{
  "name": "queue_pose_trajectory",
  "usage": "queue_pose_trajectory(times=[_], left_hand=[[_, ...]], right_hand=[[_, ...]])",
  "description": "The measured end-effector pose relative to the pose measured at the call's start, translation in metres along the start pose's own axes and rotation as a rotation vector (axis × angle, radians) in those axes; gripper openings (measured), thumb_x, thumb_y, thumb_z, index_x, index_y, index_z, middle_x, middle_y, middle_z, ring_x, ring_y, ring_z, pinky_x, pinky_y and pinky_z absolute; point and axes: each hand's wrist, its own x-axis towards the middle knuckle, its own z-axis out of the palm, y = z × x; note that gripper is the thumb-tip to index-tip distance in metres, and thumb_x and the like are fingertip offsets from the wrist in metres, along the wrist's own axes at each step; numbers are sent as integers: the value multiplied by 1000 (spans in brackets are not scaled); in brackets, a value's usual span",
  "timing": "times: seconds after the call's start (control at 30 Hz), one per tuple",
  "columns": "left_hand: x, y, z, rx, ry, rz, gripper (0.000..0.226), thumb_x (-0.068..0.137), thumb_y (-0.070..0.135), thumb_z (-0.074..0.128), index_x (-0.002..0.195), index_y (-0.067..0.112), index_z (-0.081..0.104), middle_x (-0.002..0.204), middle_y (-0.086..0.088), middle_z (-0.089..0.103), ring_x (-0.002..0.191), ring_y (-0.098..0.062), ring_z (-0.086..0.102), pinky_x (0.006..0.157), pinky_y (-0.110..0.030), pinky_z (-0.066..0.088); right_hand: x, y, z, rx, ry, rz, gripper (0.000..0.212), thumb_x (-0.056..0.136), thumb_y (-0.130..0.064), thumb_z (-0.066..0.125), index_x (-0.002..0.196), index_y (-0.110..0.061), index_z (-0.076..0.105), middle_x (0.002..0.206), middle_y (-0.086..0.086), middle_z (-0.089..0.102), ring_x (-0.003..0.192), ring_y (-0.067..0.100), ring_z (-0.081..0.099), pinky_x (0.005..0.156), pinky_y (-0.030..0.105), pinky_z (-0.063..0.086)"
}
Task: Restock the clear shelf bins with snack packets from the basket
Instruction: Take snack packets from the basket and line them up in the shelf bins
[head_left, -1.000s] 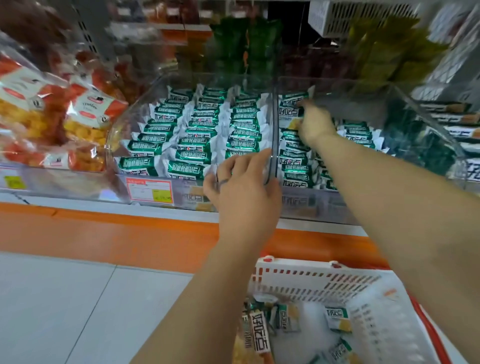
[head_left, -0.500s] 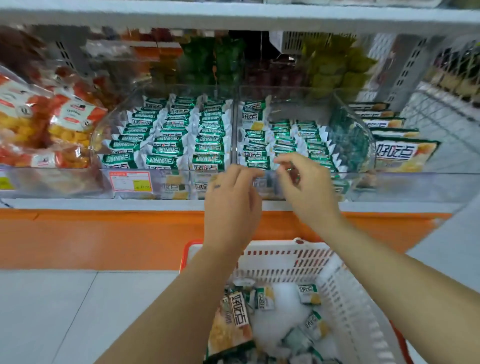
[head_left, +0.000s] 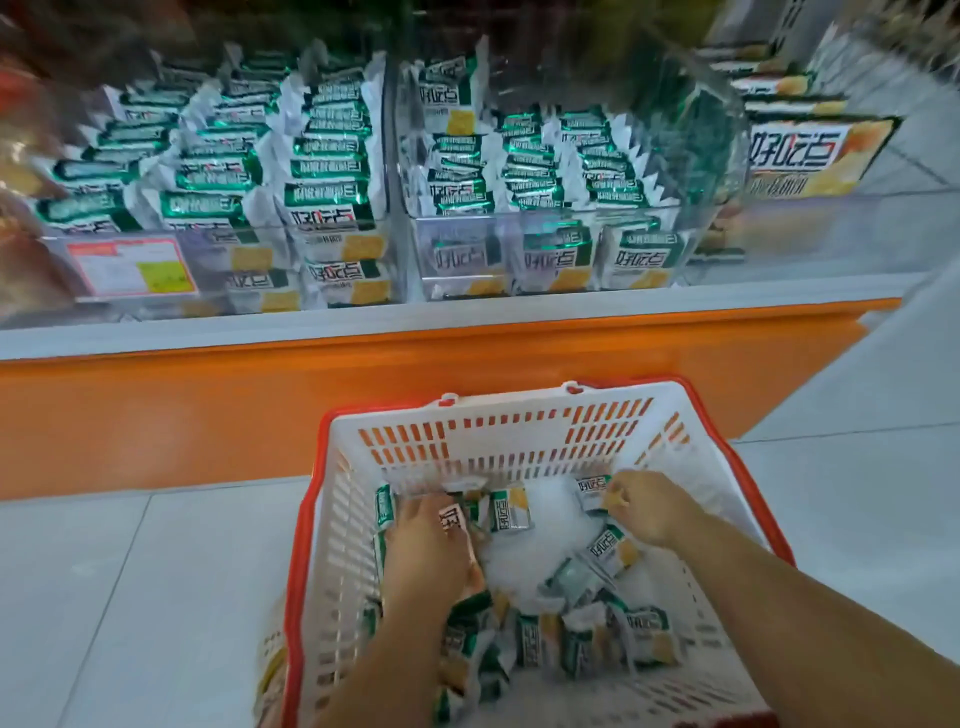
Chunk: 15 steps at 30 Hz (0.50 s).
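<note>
The snack packets (head_left: 613, 551) are small green-and-white foil sachets printed "好吃点" in bold characters, each with a yellow cracker picture at one end. About a dozen lie loose and jumbled on the floor of a white slotted shopping basket (head_left: 498, 441) with a red rim; the exact number cannot be told. The basket stands on the tiled floor in front of the orange shelf base (head_left: 363, 374). Both hands are down inside it. The left hand (head_left: 426, 540) lies palm-down on the heap at the basket's left, its fingertips buried among the sachets, so whether they grip anything cannot be told. The right hand (head_left: 649, 512) has its fingers curled, pinching the edge of the far-right packet (head_left: 592, 491). Two clear bins stand side by side on the shelf above. The left bin (head_left: 234, 249) and the right bin (head_left: 457, 260) each hold three rows of the same sachets. A red-bordered price label (head_left: 132, 265) on the left bin is too blurred to read. Larger "好吃点" bags (head_left: 810, 150) lie further right.
</note>
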Motion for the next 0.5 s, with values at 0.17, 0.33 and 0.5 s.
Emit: queue_pose_trajectory(times=[0.17,0.33,0.5], left_hand=[[14,-23,37,36,-66,-170,55,94,27,45,146,31,27,155,1,17,138,-27,28,111,-45,31],[20,-22,59,116,-75,-235,52,97,35,41,147,31,26,158,1,7,142,-26,20,113,-43,27],[23,-28,74,199,-33,-244,50,96,41,39,144,32,29,157,2,6,143,-26,15,114,-47,24]], right_hand=[[50,16,44,59,-86,76,59,86,-22,59,141,-13,39,135,14,50,113,31,53,90,35,48],[79,20,67,-41,-38,202,74,89,-35,58,148,-12,20,147,18,33,128,34,42,101,40,40],[101,29,85,-44,19,252,76,91,-40,54,151,-22,11,152,15,20,132,36,35,106,45,38]])
